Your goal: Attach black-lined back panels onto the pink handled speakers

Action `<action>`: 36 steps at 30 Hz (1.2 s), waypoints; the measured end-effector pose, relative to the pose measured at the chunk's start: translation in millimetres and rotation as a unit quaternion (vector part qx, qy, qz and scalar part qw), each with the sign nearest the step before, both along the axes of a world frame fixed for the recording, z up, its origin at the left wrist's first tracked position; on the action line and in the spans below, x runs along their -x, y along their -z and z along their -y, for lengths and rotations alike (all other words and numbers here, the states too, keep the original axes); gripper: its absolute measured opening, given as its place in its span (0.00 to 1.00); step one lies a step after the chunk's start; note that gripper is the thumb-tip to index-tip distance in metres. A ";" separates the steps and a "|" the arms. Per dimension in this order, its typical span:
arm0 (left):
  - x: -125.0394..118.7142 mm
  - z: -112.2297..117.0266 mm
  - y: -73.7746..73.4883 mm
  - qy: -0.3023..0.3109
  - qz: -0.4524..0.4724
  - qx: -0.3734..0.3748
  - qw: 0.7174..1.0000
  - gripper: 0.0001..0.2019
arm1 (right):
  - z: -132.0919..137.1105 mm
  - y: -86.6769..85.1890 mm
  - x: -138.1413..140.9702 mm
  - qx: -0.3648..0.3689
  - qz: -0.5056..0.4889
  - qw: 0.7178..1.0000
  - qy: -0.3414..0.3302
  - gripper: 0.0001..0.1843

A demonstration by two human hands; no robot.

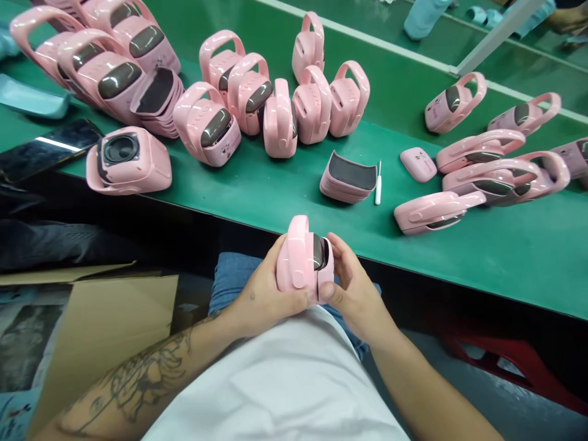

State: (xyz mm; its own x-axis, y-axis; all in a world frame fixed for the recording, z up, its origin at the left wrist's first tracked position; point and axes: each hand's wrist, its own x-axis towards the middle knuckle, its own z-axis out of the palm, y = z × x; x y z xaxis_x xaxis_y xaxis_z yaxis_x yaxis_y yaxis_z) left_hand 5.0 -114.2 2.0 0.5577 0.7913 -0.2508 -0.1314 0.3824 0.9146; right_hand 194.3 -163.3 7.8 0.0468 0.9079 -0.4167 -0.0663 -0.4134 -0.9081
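Observation:
A small pink portable speaker (298, 263) with a loop handle is between my hands, just off the table's front edge. My left hand (269, 291) is wrapped around its left side, thumb along the bottom. At the front of the speaker, below the dark glossy window, sits a curved pink front panel (327, 272) with a gap along its upper edge. My right hand (358, 291) pinches this panel between thumb and fingers. Part of the speaker is hidden by my fingers. On the table ahead lie a stack of curved panels (346, 184) and a thin white screwdriver (378, 190).
Several pink speakers stand on the green table (275, 196) at left, centre and right. One speaker (133, 162) lies with its round driver exposed. A second panel stack (158, 101), a black phone (46, 147), a blue tray (34, 98) and a pink case (418, 164) are there too.

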 end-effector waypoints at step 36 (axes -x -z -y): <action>-8.1 -7.9 11.6 0.018 0.160 0.108 0.981 0.38 | 3.5 7.3 -31.7 -0.347 0.344 0.853 -0.183 0.47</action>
State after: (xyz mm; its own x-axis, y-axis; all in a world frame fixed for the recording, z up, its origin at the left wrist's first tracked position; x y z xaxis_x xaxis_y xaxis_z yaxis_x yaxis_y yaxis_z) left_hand 13.1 -106.2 -9.6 0.6619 0.7171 -0.2183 -0.3806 0.5724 0.7263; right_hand 226.0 -166.8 0.4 -0.2754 0.9312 0.2387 0.5989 0.3604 -0.7152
